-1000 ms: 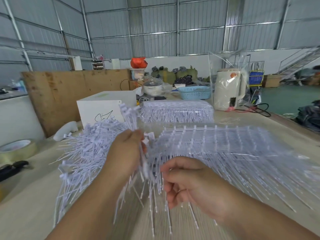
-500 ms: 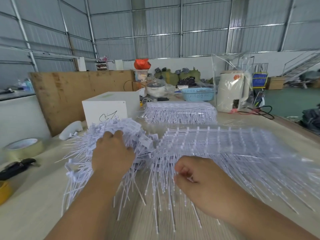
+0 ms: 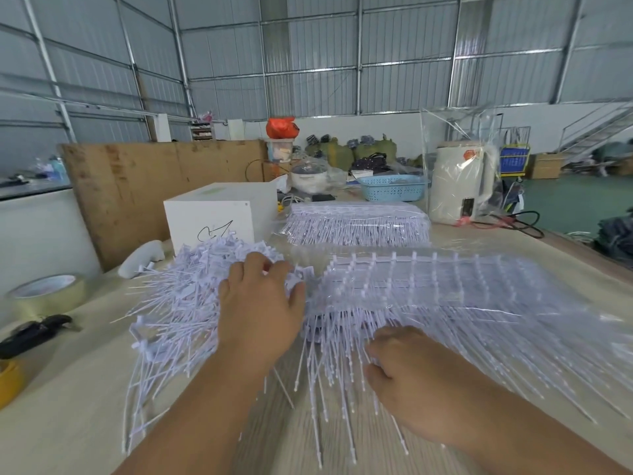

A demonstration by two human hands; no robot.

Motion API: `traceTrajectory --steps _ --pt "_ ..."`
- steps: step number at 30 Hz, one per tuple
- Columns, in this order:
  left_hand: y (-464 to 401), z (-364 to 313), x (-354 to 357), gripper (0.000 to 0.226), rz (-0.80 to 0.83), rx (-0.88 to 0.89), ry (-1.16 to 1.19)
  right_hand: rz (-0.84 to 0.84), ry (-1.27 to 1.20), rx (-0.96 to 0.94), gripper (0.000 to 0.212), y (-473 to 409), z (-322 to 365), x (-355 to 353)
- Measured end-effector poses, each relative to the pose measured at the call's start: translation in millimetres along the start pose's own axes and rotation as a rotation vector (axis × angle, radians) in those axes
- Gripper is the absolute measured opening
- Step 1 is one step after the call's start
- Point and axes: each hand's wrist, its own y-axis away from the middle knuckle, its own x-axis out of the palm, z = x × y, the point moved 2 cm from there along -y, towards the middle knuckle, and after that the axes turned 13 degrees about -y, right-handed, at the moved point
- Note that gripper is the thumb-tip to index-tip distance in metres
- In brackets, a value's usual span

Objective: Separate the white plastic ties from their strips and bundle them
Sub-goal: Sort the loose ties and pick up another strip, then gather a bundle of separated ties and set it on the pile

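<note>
Head view: right hand (image 3: 411,378) fingers hidden.

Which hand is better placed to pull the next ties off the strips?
Right. The right hand already has its fingers curled among the hanging ties of the strip stack. The left hand rests spread on the loose pile of separated ties.

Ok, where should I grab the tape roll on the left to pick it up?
Grip the tape roll across its outer wall, coming down from above: it lies flat with its open core facing up, and bare table surrounds it. A thumb in the core would probably work too.
</note>
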Motion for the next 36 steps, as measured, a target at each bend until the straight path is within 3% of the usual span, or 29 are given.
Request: traceTrajectory --steps 1,3,4,6,14,29,36 --pt "4 -7 -5 0.019 0.036 0.046 0.170 0.016 0.006 0.005 0.035 0 0 0" --pt "13 -21 -5 0.021 0.281 0.133 0.406 0.019 0.010 0.019 0.034 0 0 -1" --pt "18 -28 -3 0.021 0.408 0.189 0.414 0.013 0.008 0.036 0.034 0 -1 -1" --pt "23 -36 6 0.014 0.484 0.286 0.297 0.016 0.003 0.085 0.035 0 -4 -3" --pt "16 -25 29 0.032 0.356 0.213 0.267 0.056 0.008 0.141 0.041 5 -2 -12" --pt "14 -26 30 0.033 0.327 0.151 -0.028 -0.002 -0.056 0.162 0.040 8 2 -17" --pt "12 -25 24 0.030 0.335 0.140 -0.021 0.017 -0.033 0.108 0.034 2 -2 -10"
